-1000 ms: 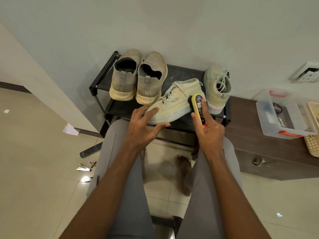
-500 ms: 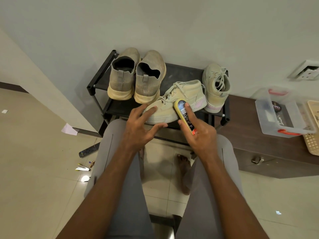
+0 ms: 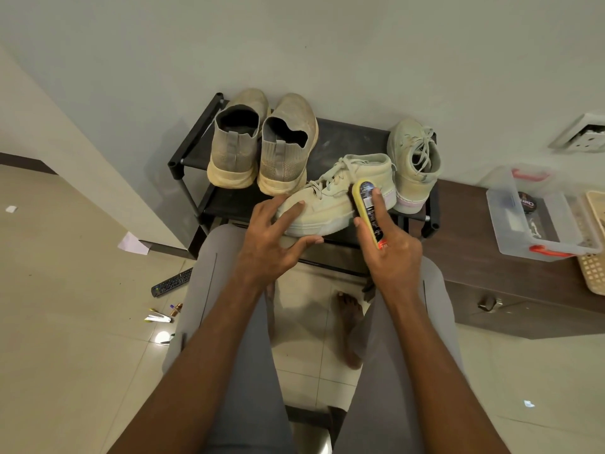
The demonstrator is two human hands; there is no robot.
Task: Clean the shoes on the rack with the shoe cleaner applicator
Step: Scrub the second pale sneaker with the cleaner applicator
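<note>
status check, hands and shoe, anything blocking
Left hand steadies toe of the lace-up shoe lying on its side on the rack. Right hand grips the applicator, pressed to shoe's side. Nothing blocking.

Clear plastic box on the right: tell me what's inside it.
Inside the clear plastic box lies a round dark tin with lettering on its lid. Pale items sit beside it, too blurred to identify. Nothing covers the box.

Four shoes [image 3: 334, 198], one applicator [image 3: 368, 213].
</note>
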